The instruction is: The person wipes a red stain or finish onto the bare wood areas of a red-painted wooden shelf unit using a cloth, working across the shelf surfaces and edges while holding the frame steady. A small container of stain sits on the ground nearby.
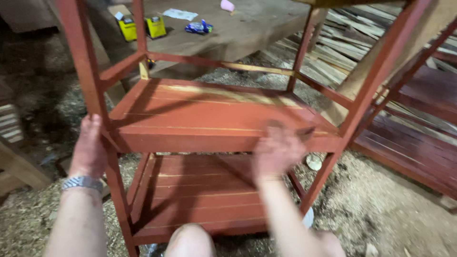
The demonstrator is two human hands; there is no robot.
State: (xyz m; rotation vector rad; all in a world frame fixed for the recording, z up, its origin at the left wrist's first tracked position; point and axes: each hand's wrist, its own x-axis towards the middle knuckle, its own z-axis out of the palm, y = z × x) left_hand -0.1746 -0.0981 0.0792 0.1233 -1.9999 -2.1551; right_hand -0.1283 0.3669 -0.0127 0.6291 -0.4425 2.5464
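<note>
Two red wooden racks (214,119) (419,119), two yellow boxes (127,27) (155,26), one pink cup (227,5).

Head camera, close, looking down over red shelf rack (209,119).

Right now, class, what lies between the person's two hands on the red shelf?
In the head view, the left hand grips the front post; the blurred right hand is at the shelf's front edge. Between them runs only the red shelf board, bare.
</note>
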